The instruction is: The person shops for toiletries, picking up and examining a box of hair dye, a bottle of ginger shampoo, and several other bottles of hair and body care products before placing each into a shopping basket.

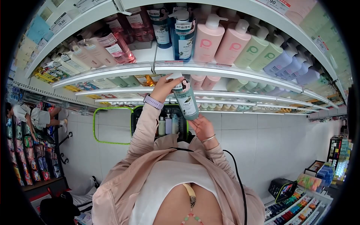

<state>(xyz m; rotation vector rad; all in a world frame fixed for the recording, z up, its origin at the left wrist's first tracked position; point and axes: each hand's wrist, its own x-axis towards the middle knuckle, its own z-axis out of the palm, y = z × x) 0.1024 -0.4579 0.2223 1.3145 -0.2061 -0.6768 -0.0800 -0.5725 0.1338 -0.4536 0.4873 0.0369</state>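
In the head view, a teal-green pump bottle [186,104] with a white label and a white pump top is held tilted in front of the shelves. My left hand [163,88], with a lilac watch band on its wrist, is closed around the bottle's top. At the lower end, my right hand [202,127] supports the base with its fingers. Below the bottle stands a black basket [137,119] with a green rim, holding several bottles, partly hidden by my arm and clothes.
Pink pump bottles [207,41], blue pump bottles [183,42] and green pump bottles [253,47] line the upper shelf [138,68]. The basket's green handle [112,142] lies out to the left. A person [32,114] is at the far left. Another basket [282,189] sits lower right.
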